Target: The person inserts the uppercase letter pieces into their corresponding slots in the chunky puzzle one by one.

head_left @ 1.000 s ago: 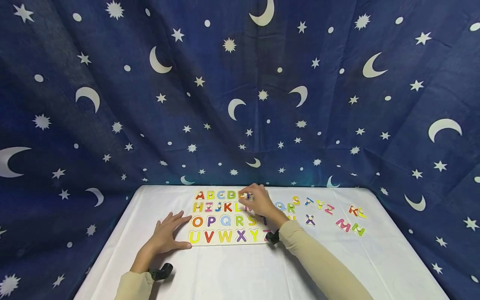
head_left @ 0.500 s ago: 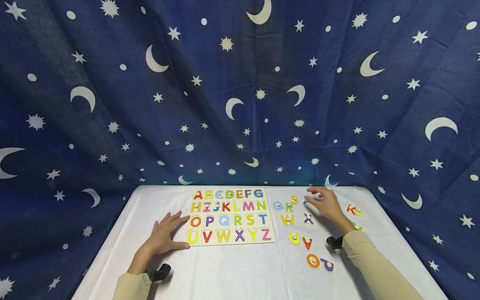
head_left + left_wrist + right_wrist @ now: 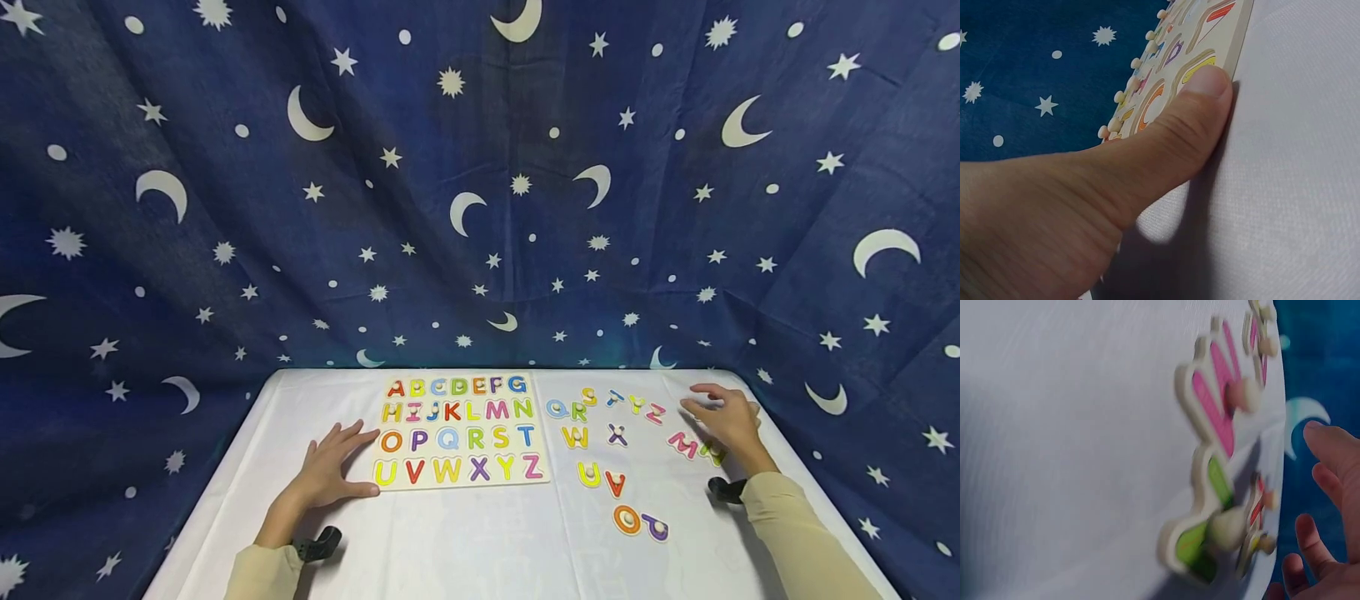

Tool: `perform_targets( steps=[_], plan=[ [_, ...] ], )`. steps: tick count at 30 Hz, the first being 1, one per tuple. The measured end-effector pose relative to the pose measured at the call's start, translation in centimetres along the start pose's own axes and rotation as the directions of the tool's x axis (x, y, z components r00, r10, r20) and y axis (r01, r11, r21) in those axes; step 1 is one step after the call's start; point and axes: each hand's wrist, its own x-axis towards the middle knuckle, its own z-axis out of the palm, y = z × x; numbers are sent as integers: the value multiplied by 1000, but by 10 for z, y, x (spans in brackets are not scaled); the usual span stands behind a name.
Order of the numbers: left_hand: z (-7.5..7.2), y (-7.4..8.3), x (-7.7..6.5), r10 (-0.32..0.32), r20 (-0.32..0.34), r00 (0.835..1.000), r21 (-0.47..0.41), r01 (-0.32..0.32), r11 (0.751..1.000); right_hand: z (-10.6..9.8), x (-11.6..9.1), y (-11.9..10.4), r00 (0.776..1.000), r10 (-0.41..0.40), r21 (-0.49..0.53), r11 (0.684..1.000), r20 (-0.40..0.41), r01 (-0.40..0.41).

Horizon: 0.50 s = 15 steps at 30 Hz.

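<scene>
A wooden alphabet puzzle board (image 3: 539, 427) lies on the white table; knobbed letters sit in its top row from A to F and in H, I and J. My left hand (image 3: 330, 468) rests at its left edge, thumb (image 3: 1207, 84) on the near corner in the left wrist view. My right hand (image 3: 729, 419) hovers at the far right, fingers loosely bent, holding nothing. Below it lie a pink M piece (image 3: 682, 445) and a green N piece (image 3: 712, 453), partly covered. The red K piece (image 3: 1255, 509) and yellow L piece (image 3: 1247, 553) show only in the right wrist view.
Between board and right hand lie several loose knobbed letters, among them a blue Q (image 3: 557, 408), yellow W (image 3: 576, 437), purple X (image 3: 617, 435), orange O (image 3: 627, 520) and purple P (image 3: 656, 527). A dark star-patterned curtain (image 3: 420, 208) hangs behind the table.
My right hand has left the top row of the board, where a knobbed F now sits, and travelled right past the loose letters. The left hand stays at the board's edge.
</scene>
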Motion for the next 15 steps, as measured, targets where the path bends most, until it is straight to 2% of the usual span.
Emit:
perform_targets(
  steps=[7, 15],
  plan=[
    [1, -2, 1, -11, 12, 1000, 10, 11, 1000, -1, -3, 20, 994, 106, 0, 994, -14, -106],
    [0, -1, 1, -12, 10, 1000, 16, 11, 1000, 1, -5, 31, 990, 136, 5, 991, -20, -136]
  ],
)
